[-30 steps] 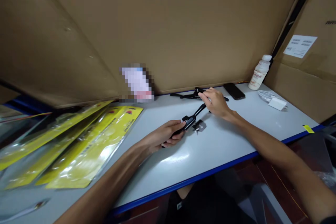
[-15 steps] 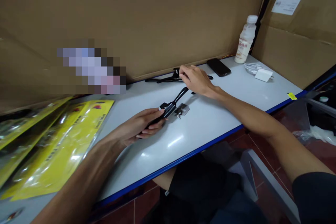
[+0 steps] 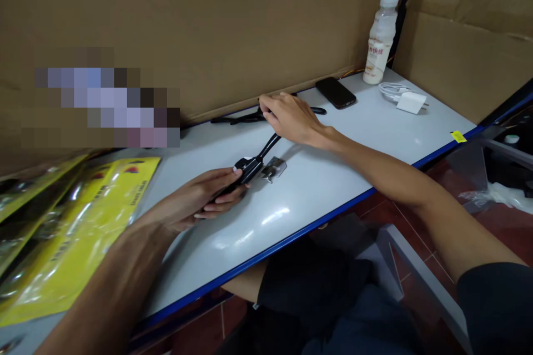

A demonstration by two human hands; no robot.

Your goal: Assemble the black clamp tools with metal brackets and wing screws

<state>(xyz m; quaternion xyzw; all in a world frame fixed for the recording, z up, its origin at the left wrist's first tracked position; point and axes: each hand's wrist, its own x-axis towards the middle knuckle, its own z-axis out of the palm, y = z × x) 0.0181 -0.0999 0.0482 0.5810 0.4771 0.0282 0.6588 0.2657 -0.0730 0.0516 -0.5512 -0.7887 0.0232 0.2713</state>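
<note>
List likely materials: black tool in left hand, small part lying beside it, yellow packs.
Black tool: probably painted metal, glossy, given its crisp highlights; plastic isn't ruled out.
Small part: likely bare metal, smooth, from its silvery sheen.
Yellow packs: seemingly printed card under glossy clear plastic, judging by the rippled glare.

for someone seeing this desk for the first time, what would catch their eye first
Probably the bright yellow packages spread at the left, the loudest colour on the pale table. Next, near the middle, the black tool held in the left hand, while the right hand partly hides a second tool towards the back edge. The white-capped bottle also stands out, upright in the back right corner.
</note>
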